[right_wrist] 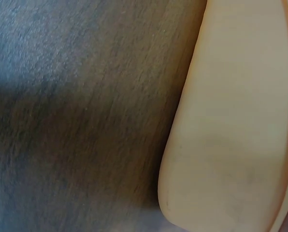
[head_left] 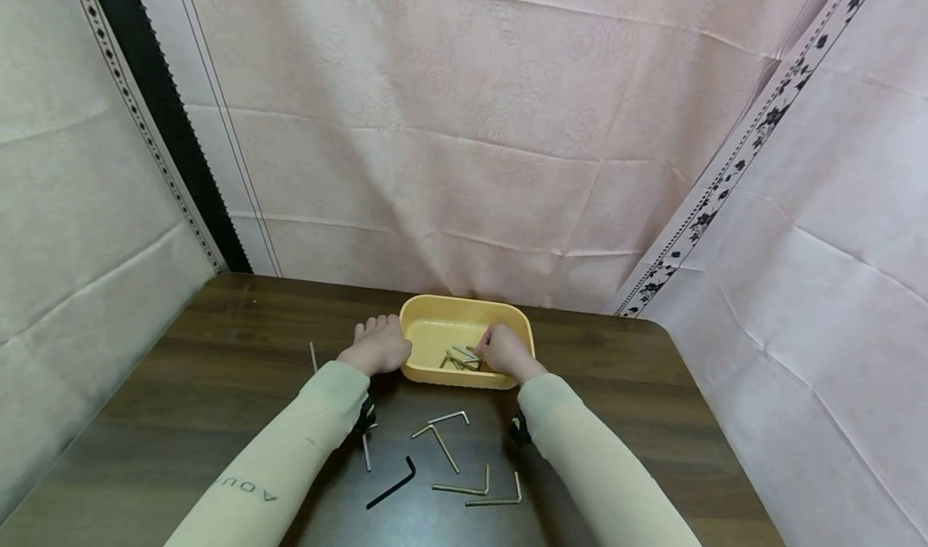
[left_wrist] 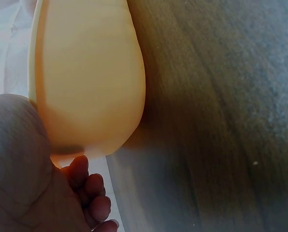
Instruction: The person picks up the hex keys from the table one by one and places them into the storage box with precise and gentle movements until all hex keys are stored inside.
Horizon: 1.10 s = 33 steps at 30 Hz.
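A yellow tray stands on the dark wooden table and holds several silver hex keys. My left hand grips the tray's left outer wall, and its curled fingers show in the left wrist view. My right hand reaches into the tray's right side, fingers bunched on a hex key in the pile. The right wrist view shows only the tray's outer wall and the tabletop; the hand itself is out of that view.
More silver hex keys lie loose on the table in front of the tray, with a black hex key among them and one thin key left of my left hand. Pink cloth hangs behind and on both sides.
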{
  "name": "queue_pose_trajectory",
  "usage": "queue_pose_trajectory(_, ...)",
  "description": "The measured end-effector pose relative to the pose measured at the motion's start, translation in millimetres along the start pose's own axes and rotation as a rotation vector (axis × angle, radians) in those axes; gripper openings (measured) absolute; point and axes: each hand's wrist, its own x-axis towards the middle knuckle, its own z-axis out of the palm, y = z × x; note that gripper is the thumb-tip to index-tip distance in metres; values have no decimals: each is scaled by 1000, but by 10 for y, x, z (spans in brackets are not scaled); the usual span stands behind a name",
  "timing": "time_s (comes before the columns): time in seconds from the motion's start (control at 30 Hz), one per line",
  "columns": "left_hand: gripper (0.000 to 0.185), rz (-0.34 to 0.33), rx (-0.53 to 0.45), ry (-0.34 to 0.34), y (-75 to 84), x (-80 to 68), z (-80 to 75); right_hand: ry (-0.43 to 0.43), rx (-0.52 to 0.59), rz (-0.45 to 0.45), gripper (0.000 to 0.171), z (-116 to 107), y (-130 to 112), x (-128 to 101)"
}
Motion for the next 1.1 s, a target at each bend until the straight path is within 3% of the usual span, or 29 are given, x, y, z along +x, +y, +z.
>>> queue_pose_trajectory(0.1,54,3,3,1,-6,18,12,19,10,-17,30,-13,-5,-9)
queue_pose_trajectory(0.27,53,4,0,4,-29,41,40,68,23,-49,22,-55,-49,-60)
queue_pose_trajectory(0.57,53,10,-23,-15,-24,41,32,155,27,-216,28,-269,-121,-310)
queue_pose_trajectory(1.1,53,21,-10,-5,-29,19,21,82,101,-366,38,-465,71,-823)
